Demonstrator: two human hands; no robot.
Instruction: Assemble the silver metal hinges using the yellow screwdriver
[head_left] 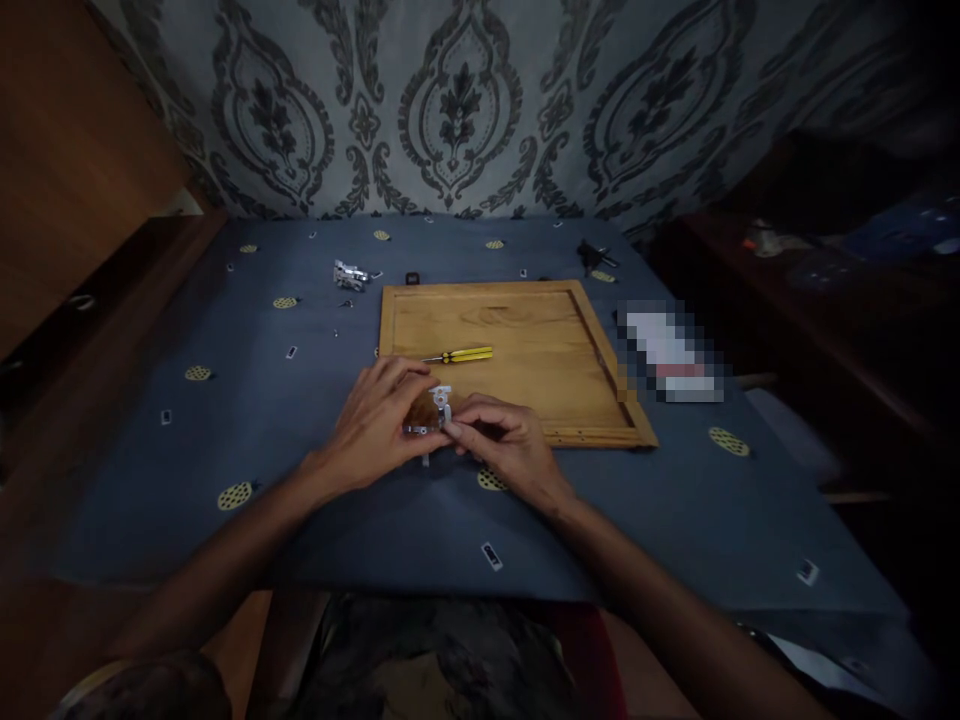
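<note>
A silvery metal cabinet hinge [441, 398] is held between my two hands, above the near edge of a framed wooden cabinet door [517, 395]. My left hand [386, 415] grips the hinge from the left, thumb below and fingers curled over. The fingertips of my right hand [506, 440] pinch its right side; part of the hinge is hidden behind them. A yellow-handled screwdriver [466, 355] lies on the door just beyond my hands, its shaft pointing left.
More metal hinges [350, 275] and small screws [345, 303] lie at the back left of the blue tablecloth [315, 545]. A dark tool-like object [595, 256] lies at the back right. A blurred-out white object [667, 350] sits right of the door. Patterned wall [465, 110] stands behind.
</note>
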